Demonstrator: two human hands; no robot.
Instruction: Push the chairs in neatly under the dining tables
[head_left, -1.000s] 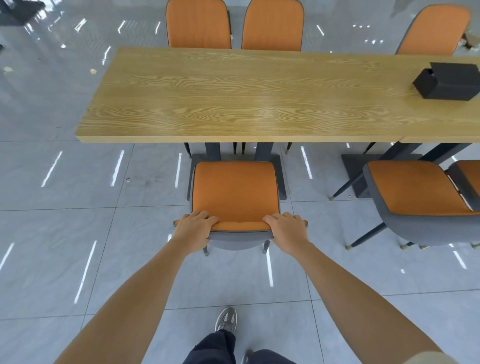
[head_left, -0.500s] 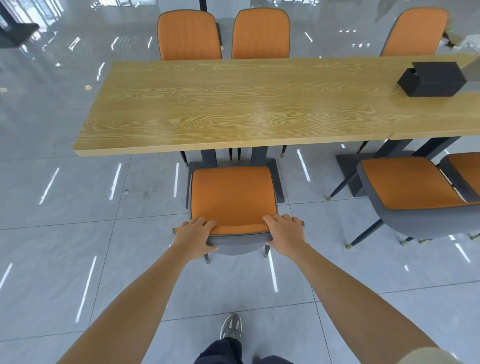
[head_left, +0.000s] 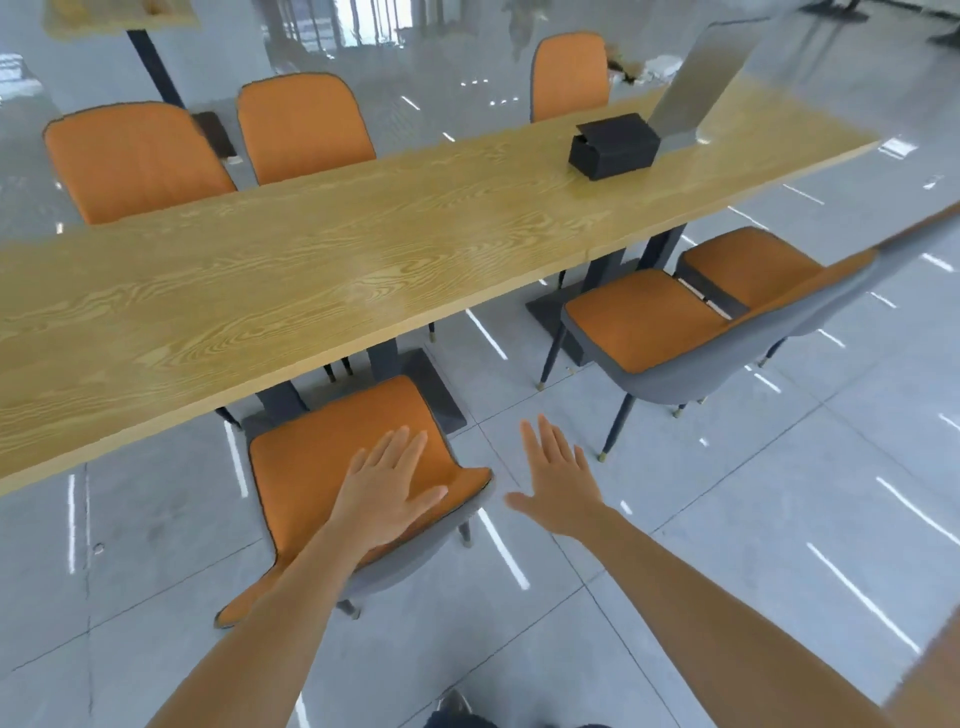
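Left hand (head_left: 384, 493) over the orange chair (head_left: 322, 457) half-tucked under the dining table (head_left: 363, 249), right hand (head_left: 558, 483) beside it, both spread and empty, probably because the neighbouring chair (head_left: 639, 327) needs pushing next.

The left hand (head_left: 387, 493) lies over the nearest chair (head_left: 311, 467), whose front tucks under the table (head_left: 311, 270) ahead. The right hand (head_left: 558, 483) hangs just right of that chair, above the floor (head_left: 779, 493). Farther right stands a second chair (head_left: 639, 327). A box (head_left: 613, 145) sits on the table beyond.
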